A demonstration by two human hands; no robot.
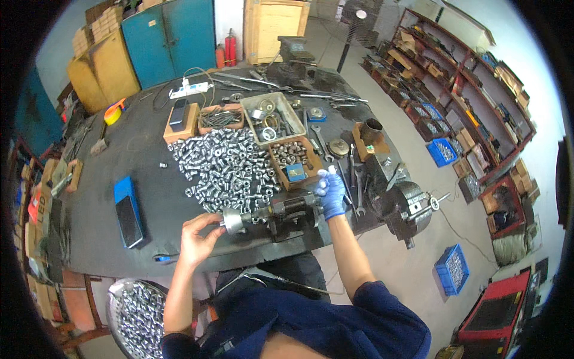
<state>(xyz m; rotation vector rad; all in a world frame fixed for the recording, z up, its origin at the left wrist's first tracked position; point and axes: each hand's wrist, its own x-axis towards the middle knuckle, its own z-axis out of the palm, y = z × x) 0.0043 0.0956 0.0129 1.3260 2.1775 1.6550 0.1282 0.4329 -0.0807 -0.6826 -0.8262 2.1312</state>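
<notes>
A black bench fixture with a horizontal spindle (293,206) stands at the table's near edge, a silver cup-shaped metal piece (234,220) on its left end. My bare left hand (202,236) is at the left face of that piece, thumb and fingers pinched together. Whatever lies between those fingertips is too small and covered to make out. My right hand (331,192), in a blue and white glove, is curled closed at the fixture's right end; its fingers hide what they grip. Beyond the fixture lies a heap of shiny metal fittings (224,167).
Behind the heap sit a grey bin (272,102) of rings and a box of small brownish metal parts (293,154). A blue-edged phone (128,212) lies at left. At right are wrenches (360,194) and a round chuck (409,209). A basin of fittings (139,317) stands below left.
</notes>
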